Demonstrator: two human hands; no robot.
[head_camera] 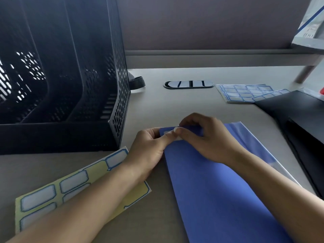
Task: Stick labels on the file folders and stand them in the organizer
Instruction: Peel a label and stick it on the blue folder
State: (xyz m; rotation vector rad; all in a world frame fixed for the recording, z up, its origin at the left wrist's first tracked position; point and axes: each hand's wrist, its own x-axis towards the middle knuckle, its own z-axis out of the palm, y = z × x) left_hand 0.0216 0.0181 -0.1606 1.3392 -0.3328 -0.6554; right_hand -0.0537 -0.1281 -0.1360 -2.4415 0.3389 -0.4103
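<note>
Count on worktop [175, 106]:
- black organizer [112, 95] ×1, three slots in view, its left side cut off by the frame
- blue file folder [210, 190] ×1
- label [169, 133] on the folder's corner ×1
- yellow-backed label sheet [98, 166] ×1, five labels visible, part hidden under a forearm
- stack of label sheets [243, 92] ×1, sheet number unreadable
- oval cable grommet [188, 84] ×1
- hands ×2: left hand [149, 148], right hand [206, 137]

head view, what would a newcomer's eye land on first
The blue folder at centre, where the left hand holds its far corner and the right hand pinches a small white label against it. Then the big black mesh organizer standing at far left, with a yellow label sheet lying in front of it.
</note>
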